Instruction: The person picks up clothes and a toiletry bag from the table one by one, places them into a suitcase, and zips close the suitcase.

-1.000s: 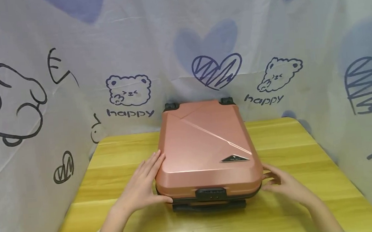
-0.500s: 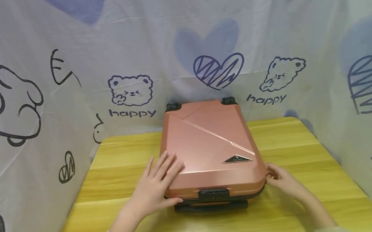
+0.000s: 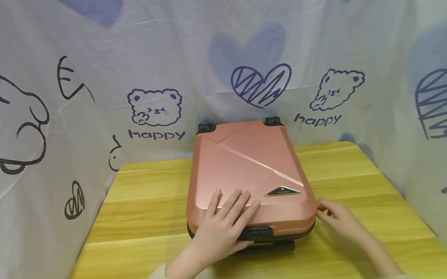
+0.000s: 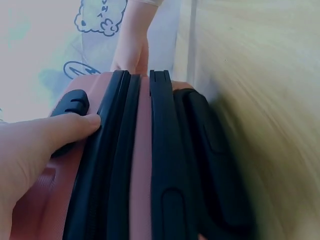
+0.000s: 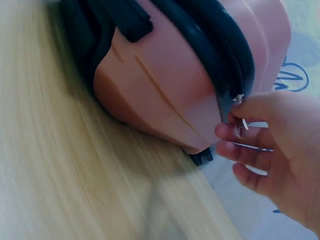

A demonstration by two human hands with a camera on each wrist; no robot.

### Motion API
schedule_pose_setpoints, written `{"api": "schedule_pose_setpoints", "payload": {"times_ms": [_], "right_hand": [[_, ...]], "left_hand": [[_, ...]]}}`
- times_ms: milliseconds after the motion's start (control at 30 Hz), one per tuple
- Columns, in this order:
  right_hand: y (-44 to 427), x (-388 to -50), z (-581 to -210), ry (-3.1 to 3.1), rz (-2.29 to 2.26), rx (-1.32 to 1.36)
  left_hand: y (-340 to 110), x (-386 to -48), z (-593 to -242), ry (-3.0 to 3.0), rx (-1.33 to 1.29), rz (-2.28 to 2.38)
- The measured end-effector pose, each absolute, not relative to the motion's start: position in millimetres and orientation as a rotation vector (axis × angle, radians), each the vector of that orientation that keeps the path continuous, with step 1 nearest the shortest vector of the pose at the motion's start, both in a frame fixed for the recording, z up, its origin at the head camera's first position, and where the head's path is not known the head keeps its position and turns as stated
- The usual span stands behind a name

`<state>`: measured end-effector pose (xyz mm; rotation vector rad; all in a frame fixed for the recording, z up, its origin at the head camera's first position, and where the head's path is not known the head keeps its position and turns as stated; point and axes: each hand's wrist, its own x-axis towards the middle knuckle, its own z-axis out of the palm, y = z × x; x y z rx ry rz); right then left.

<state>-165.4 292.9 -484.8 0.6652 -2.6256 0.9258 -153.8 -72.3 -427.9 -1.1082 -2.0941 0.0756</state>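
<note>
A pink hard-shell suitcase (image 3: 244, 168) lies flat on the table, its black lock (image 3: 261, 234) and black handle (image 3: 280, 247) facing the near side. My left hand (image 3: 219, 233) rests with spread fingers on the lid's near edge; in the left wrist view its thumb lies by the black zipper seam (image 4: 107, 145). At the near right corner, my right hand (image 3: 340, 220) pinches a metal zipper pull (image 5: 242, 125) between thumb and index finger, as the right wrist view shows. The zipper (image 5: 232, 60) runs along the seam there.
The yellow wood-grain table (image 3: 143, 204) extends around the suitcase. Behind it hangs a white cloth (image 3: 202, 51) with bears and hearts, close to the suitcase's black wheels (image 3: 273, 121); more cloth stands on the left and right.
My left hand has moved right from the suitcase's left edge onto the lid beside the lock. My right hand's fingers have closed in at the right corner.
</note>
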Motion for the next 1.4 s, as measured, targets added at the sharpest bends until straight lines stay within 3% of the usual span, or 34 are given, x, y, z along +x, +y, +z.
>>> {"api": "schedule_pose_setpoints", "payload": {"times_ms": [233, 600, 1400], "right_hand": [[296, -167, -475, -2.341, 0.396, 0.828], [295, -150, -463, -2.228, 0.084, 0.955], [292, -125, -468, -2.296, 0.323, 1.016]], "left_hand": [[-75, -159, -423, -2.054, -1.119, 0.066], [-73, -157, -426, -2.094, -1.082, 0.024], [-68, -150, -428, -2.147, -1.021, -0.028]]}}
